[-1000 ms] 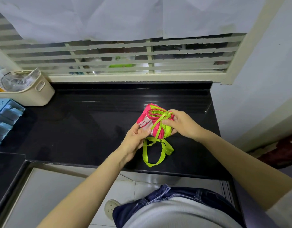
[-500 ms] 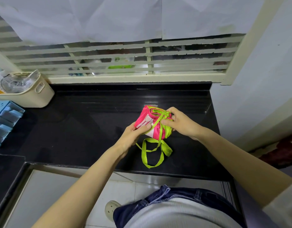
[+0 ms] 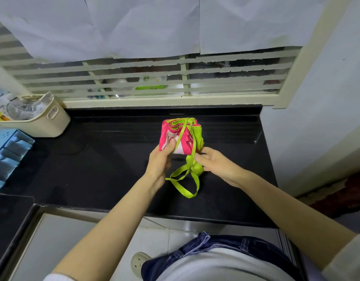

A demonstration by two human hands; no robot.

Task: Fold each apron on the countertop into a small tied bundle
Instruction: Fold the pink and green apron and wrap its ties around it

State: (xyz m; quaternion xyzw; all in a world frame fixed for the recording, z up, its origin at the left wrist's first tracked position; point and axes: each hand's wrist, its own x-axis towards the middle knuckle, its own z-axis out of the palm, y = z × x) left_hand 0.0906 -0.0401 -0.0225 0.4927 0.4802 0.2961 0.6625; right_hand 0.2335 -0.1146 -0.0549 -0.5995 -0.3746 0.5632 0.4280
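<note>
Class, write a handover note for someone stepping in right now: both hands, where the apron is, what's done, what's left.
Left hand grips the folded pink apron bundle, thumb on top, at the black countertop.
Right hand holds the green strap beside the bundle.
Done: apron folded small, strap run over it.
Left: tie the strap; its loose loops lie on the countertop.
</note>
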